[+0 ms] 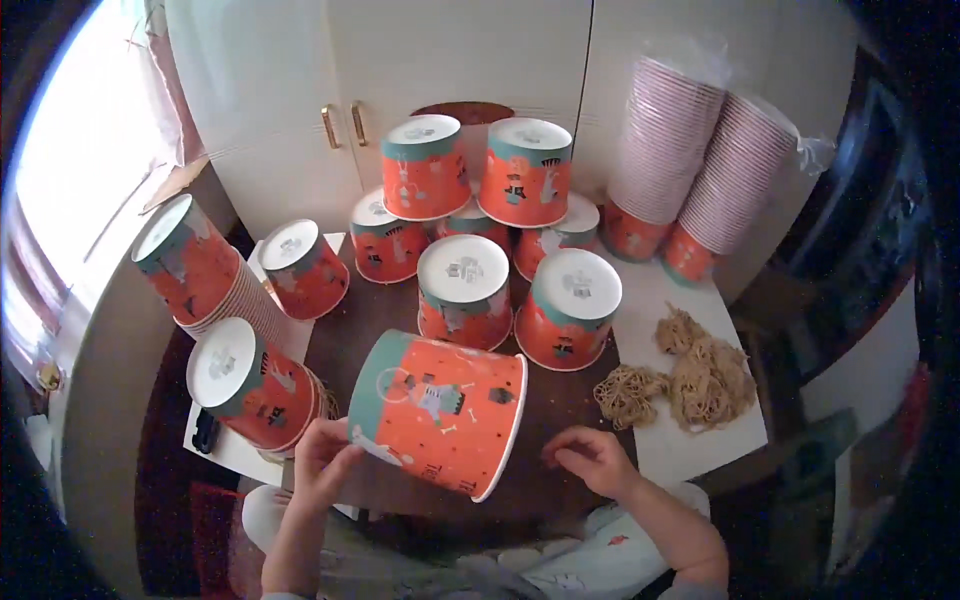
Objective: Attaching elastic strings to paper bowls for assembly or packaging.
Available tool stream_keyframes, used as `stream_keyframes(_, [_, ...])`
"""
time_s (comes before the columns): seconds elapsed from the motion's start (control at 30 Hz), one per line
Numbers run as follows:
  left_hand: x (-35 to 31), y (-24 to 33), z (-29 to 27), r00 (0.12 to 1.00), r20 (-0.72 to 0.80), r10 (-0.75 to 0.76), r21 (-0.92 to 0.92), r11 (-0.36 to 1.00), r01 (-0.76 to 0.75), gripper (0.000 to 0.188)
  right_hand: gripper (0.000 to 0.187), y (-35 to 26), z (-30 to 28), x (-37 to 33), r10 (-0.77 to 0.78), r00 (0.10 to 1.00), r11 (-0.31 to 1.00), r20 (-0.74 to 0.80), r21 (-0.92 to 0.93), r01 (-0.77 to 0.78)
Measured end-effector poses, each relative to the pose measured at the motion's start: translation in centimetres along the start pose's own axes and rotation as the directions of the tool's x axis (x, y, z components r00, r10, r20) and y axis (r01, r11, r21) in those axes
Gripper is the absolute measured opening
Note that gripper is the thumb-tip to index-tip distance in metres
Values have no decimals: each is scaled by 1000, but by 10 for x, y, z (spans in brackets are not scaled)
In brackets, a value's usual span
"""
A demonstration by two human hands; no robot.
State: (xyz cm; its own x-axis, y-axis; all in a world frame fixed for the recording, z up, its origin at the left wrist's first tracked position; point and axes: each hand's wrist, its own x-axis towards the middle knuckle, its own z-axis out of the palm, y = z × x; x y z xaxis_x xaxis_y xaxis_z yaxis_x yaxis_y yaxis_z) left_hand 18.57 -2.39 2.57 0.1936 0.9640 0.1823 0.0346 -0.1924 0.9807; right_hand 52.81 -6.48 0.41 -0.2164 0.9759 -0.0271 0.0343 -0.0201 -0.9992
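Observation:
In front of me a large orange paper bucket (440,415) is held tilted on its side. Its teal base end points left and its white rim faces right; printed figures and bones decorate the wall. My left hand (325,465) grips it near the base, thumb in front and the other fingers partly hidden behind. To the right of the rim, apart from it, my right hand (600,462) hovers with loosely bent fingers and nothing visible in them. Two upside-down buckets, one at centre (464,290) and one right of it (568,310), stand just beyond the held one.
More upturned buckets (425,170) are piled at the back. Others (255,385) stand on stacks at left. Tall nested stacks in clear plastic (665,140) rise at back right. Tangled tan twine bundles (710,380) lie on a white board (690,455). Pale cupboard doors (460,50) close off the far side.

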Motion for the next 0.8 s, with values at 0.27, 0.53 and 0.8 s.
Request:
stream_keyframes(0.27, [2,-15,18,990,1,144,-56,988,-144,17,14,-7,-6,-1,21,1000,998,-9,55,-21])
stream_keyframes(0.53, [3,-25,36,916,-66,-395,-628,730,270,8,13,-15,-9,-2,23,991,995,-129,103,-9])
stream_keyframes(0.8, [2,-38,38,871,-12,-491,-765,566,308,28,21,-15,-18,-7,-50,994,995,-101,79,58])
